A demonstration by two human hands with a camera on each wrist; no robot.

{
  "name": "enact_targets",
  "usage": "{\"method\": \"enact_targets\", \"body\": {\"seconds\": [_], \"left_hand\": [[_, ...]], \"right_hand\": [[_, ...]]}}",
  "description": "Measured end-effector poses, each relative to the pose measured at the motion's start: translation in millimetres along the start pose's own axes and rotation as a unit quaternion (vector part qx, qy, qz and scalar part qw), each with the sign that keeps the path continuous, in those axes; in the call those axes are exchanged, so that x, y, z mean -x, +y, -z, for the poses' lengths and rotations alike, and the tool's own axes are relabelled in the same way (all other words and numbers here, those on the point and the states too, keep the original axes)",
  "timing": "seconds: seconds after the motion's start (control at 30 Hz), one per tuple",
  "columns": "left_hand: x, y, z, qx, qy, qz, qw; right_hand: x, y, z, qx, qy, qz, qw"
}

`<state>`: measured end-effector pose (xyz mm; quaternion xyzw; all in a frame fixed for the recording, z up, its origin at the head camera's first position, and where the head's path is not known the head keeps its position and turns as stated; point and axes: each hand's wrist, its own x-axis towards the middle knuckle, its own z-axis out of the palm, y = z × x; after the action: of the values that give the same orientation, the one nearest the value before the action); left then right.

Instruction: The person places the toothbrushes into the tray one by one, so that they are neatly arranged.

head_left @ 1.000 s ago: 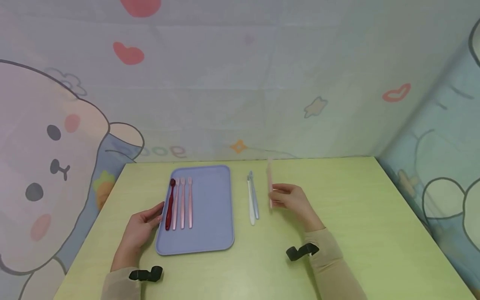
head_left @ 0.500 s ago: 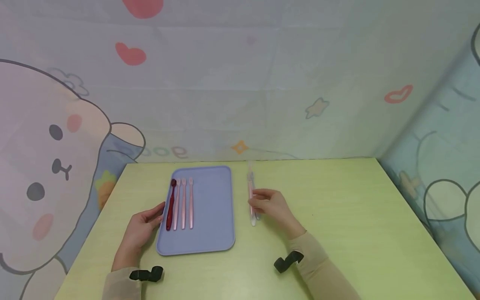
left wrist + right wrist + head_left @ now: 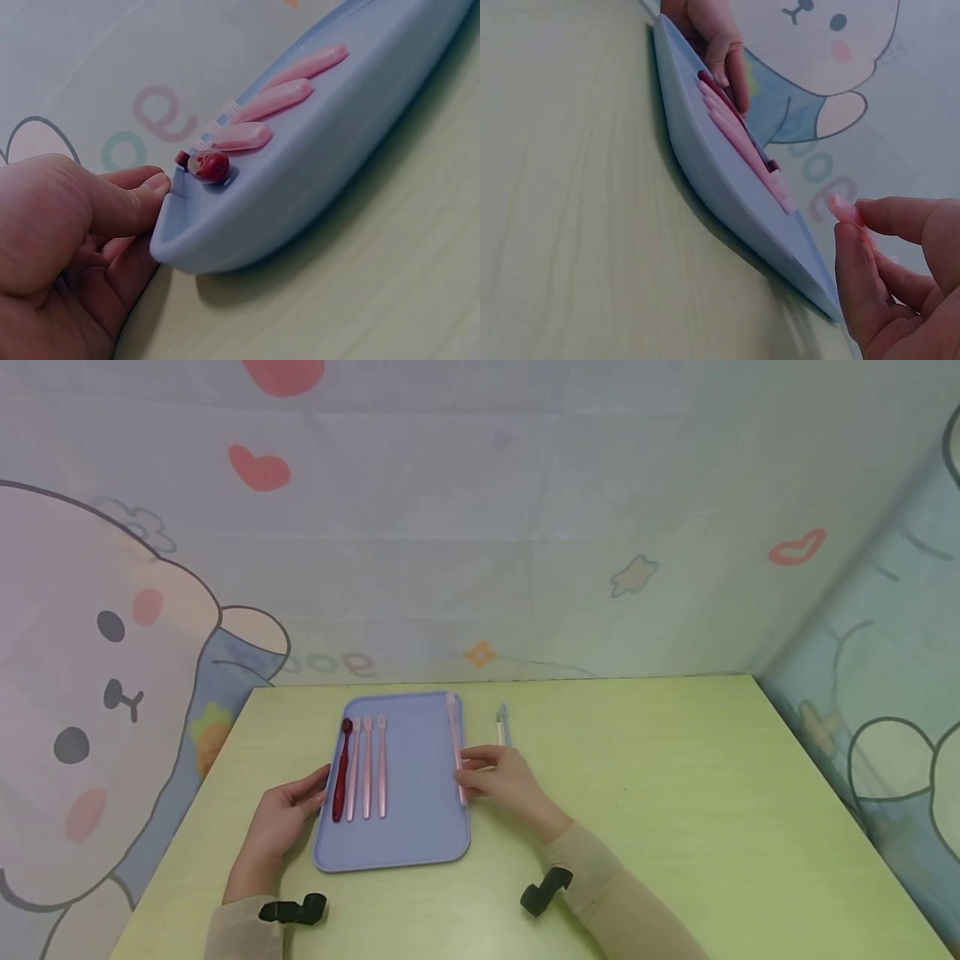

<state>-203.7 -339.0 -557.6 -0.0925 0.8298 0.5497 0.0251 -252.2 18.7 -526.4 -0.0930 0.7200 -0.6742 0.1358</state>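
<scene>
My right hand (image 3: pixel 502 779) pinches a pink toothbrush (image 3: pixel 454 732) upright in the head view, over the right rim of the lilac-blue tray (image 3: pixel 416 835). Its end shows between thumb and fingertips in the right wrist view. On the tray's left side lie a dark red toothbrush (image 3: pixel 341 781) and three pink toothbrushes (image 3: pixel 367 777), side by side and roughly parallel. At the tray's left edge, my left hand (image 3: pixel 276 818) holds the rim, thumb (image 3: pixel 139 202) against it. Behind the right hand, a white toothbrush (image 3: pixel 499 731) and a blue toothbrush (image 3: pixel 506 724) are partly hidden.
The pale yellow-green table (image 3: pixel 712 827) carries the tray left of its middle. A cartoon-printed cloth (image 3: pixel 480 527) stands behind the table and along its right side. A black wrist camera (image 3: pixel 292 909) sits on the left sleeve, another wrist camera (image 3: pixel 547 891) on the right.
My right hand has moved left with the pink toothbrush, from right of the white and blue toothbrushes, past them, to the tray's right rim. The left hand and tray have stayed put.
</scene>
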Motion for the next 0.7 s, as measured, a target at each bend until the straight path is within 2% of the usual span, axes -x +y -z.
{"method": "enact_targets", "body": {"seconds": [0.4,0.7], "left_hand": [[0.8,-2.5,1.1,0.004,0.001,0.003,1.0],[0.4,-0.5,0.3,-0.006,0.003,-0.005,1.0]], "right_hand": [[-14.6,1,-40,0.035,-0.016,-0.018,0.9991],[-22.6,4,-68,0.078,0.007,-0.027,0.9966]]}}
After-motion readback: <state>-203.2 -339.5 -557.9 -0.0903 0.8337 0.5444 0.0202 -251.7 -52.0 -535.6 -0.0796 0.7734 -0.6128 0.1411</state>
